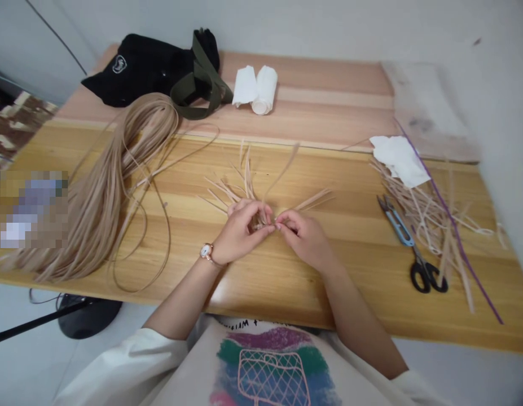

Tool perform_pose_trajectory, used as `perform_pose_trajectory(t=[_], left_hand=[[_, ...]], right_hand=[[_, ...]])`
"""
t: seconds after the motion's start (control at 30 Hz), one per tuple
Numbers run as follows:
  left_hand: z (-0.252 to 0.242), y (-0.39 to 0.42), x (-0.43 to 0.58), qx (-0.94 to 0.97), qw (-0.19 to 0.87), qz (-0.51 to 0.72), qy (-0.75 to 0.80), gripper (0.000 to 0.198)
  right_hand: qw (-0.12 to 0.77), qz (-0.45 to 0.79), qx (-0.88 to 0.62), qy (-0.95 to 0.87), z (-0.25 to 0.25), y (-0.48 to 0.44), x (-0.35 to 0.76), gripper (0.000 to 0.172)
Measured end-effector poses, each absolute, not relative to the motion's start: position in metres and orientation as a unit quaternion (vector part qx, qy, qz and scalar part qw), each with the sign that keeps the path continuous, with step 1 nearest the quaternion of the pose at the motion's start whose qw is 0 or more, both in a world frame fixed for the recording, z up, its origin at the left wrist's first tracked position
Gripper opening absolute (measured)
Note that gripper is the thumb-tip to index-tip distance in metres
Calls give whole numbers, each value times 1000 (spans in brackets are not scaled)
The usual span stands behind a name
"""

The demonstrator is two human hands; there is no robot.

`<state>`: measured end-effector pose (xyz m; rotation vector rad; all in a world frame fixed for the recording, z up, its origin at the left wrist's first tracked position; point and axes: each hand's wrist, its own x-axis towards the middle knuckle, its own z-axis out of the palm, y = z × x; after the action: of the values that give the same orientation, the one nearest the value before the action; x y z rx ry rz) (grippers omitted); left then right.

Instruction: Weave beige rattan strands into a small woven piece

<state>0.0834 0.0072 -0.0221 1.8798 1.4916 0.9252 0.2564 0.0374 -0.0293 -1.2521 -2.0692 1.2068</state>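
Just above the table's middle, my left hand (246, 228) is closed around a small bunch of tan strips (247, 179), whose loose ends fan out past the fingers. A watch is on that wrist. My right hand (301, 231) pinches with thumb and forefinger close against the left fingertips, on part of the same strips. More strip ends (315, 199) stick out beyond the right hand, and one blurred strip (282, 171) rises between the hands. The spot where the strips meet is mostly hidden by my fingers.
A large bundle of tan strips (113, 169) covers the table's left side. Behind it lies a black bag (151, 67), beside a white paper roll (265, 89). Toward the right are blue snips (397, 223), black-handled scissors (426, 270), cut strips (417, 211), crumpled tissue (399, 159) and a purple strip (456, 225).
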Motion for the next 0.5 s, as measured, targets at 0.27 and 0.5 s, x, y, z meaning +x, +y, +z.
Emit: perform_pose_trajectory(t=[0.27, 0.5], left_hand=[[-16, 11, 80, 738, 260, 299, 546, 20], [-24, 12, 77, 649, 351, 410, 537, 41]], right_hand=[[192, 402, -467, -764, -20, 37, 260, 9], [149, 299, -480, -811, -15, 39, 265, 9]])
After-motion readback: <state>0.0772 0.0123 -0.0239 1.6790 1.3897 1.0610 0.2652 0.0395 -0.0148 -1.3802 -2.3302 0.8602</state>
